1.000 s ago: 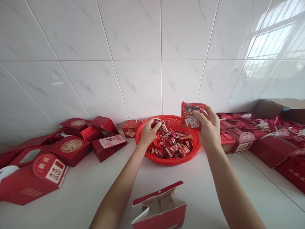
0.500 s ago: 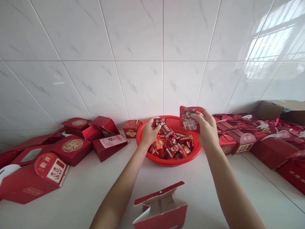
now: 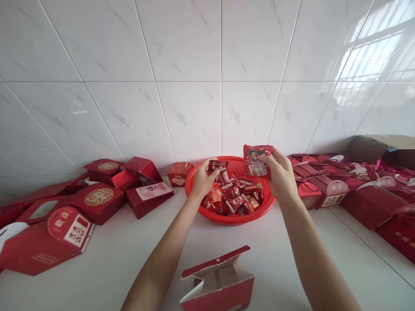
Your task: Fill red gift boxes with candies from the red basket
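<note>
A red plastic basket (image 3: 234,221) against the wall holds a heap of wrapped candies (image 3: 238,199). Over its left side, my left hand (image 3: 204,180) pinches dark red candies (image 3: 218,165) in shiny wrappers; how many is hard to tell. My right hand (image 3: 281,175), above the basket's right rim, grips a flat red printed packet (image 3: 257,162) between thumb and fingers. Something small and red shows at the packet's top beside the thumb. Nearer to me, between my forearms, stands a red cardboard box (image 3: 223,293) with its top open and its pale inside showing.
Several red gift boxes (image 3: 99,198) lie piled on the left. A small red box (image 3: 179,173) touches the basket's left side. More red boxes with handles (image 3: 330,192) crowd the right, before a brown carton (image 3: 369,151). White tiles (image 3: 191,116) back the counter.
The dark red candies in my left hand have shifted slightly to the right. My right hand keeps its grip on the packet, which has moved slightly left.
</note>
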`<state>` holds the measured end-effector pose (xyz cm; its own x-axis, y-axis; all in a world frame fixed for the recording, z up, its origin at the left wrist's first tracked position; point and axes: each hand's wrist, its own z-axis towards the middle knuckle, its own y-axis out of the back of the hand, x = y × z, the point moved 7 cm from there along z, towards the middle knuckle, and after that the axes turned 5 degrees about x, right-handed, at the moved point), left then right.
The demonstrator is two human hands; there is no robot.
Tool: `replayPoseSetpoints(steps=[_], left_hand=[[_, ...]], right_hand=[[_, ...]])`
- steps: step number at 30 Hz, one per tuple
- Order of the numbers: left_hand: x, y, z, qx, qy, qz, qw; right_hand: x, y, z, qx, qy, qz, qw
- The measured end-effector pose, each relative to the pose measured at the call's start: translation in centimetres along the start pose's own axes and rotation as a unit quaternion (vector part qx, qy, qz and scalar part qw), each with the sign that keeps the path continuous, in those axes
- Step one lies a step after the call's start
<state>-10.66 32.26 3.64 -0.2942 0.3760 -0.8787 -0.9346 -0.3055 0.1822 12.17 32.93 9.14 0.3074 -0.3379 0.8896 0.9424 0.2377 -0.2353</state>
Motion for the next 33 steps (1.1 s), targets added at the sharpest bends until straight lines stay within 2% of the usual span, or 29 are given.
replayPoseSetpoints(steps=[3,6,11,14,18,23,28,31,33], left_hand=[[-0.2,0.0,0.0,0.000,-0.011,0.002,1.000],[-0.5,0.1,0.0,-0.001,-0.026,0.008,1.000],[-0.8,0.0,0.0,0.000,-0.031,0.005,1.000],[-0.8,0.0,-0.1,-0.005,-0.029,-0.014,0.999],[-0.9,-0.2,-0.2,-0.006,-0.032,-0.027,0.999],[-0.9,-0.3,-0.1,-0.008,-0.033,-0.027,0.999],[-0.9,-0.2,-0.1,-0.006,-0.048,-0.032,0.998],[-1.3,-0.3,-0.2,0.002,-0.055,-0.034,0.998],[-1.6,-0.5,-0.3,0.012,-0.062,-0.034,0.997]], right_hand=[[-0.2,0.1,0.3,0.011,0.014,-0.071,0.997],[-0.8,0.1,0.6,0.027,0.014,-0.180,0.983],[-3.4,-0.3,0.9,0.104,-0.037,-0.373,0.921],[-5.4,-0.9,0.9,0.171,-0.063,-0.401,0.898],[-8.0,-1.1,0.8,0.218,-0.100,-0.371,0.897],[-10.0,-1.5,0.2,0.265,-0.180,-0.209,0.924],[-9.7,-2.1,-0.9,0.295,-0.256,-0.077,0.917],[-8.7,-3.0,-1.6,0.357,-0.245,-0.046,0.900],[-8.3,-3.4,-1.8,0.375,-0.230,-0.047,0.897]])
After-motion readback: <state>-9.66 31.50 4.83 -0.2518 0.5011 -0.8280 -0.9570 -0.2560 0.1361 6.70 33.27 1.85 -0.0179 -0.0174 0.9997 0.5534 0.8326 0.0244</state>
